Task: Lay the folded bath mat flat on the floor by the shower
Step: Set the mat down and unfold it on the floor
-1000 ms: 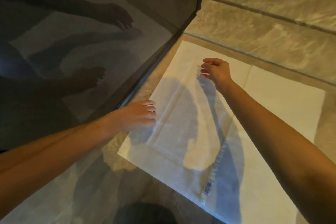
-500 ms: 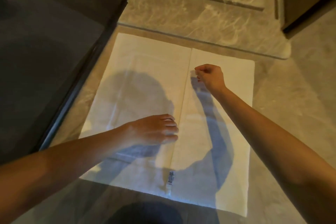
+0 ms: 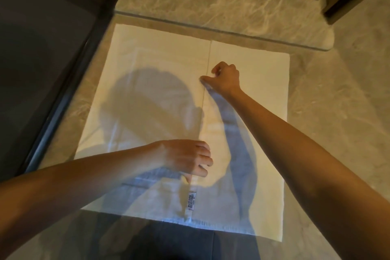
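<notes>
The bath mat (image 3: 160,82) was plain cream-white, crossed by grey-blue shadows, with a small white label (image 3: 191,201) printed in dark text. The floor (image 3: 337,112) was beige-grey marble with pale veining. The shower screen (image 3: 42,59) at left was dark grey-black.

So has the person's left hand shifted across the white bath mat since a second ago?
Yes. The left hand went from the mat's shower-side edge to its centre fold.
</notes>
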The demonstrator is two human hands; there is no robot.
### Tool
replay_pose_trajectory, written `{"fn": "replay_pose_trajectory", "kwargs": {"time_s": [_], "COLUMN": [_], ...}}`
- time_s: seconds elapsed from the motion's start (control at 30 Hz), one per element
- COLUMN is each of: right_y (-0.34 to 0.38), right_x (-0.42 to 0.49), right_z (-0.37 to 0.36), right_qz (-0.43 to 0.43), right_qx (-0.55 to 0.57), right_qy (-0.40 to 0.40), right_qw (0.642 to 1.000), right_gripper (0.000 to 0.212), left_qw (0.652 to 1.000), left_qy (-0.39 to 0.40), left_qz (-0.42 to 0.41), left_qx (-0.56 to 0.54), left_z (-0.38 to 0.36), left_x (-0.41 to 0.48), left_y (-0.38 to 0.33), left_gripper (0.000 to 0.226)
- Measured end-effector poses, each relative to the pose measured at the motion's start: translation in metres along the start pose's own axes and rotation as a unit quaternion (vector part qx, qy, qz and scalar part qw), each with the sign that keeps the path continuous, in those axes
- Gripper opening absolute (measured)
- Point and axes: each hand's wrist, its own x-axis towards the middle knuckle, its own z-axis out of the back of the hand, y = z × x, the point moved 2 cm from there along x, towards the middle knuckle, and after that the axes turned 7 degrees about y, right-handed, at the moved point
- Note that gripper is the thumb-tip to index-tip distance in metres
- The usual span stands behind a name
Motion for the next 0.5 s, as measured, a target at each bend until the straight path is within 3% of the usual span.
{"fn": "replay_pose_trajectory", "kwargs": {"time_s": [0.17, 0.33, 0.5], "right_y": [0.006, 0.009, 0.01], "right_x": [0.002, 0.0, -0.012], "right_z": [-0.003, 0.003, 0.024], "right_qz": [-0.027, -0.029, -0.038], "right_qx": [-0.079, -0.043, 0.034], "right_qy": [0.001, 0.013, 0.002], "right_qw": [0.997, 0.999, 0.999], "right_gripper": [0.053, 0.018, 0.024], "left_qw": [0.986, 0.979, 0.97], "left_qy": [-0.167, -0.196, -0.242], "left_qz": [0.017, 0.033, 0.022], "left_qx": [-0.009, -0.036, -0.017], "left_z": [0.002, -0.001, 0.022], "left_x": [0.009, 0.004, 0.005], "left_y": [-0.006, -0.017, -0.016], "left_gripper": [0.03, 0.03, 0.032]}}
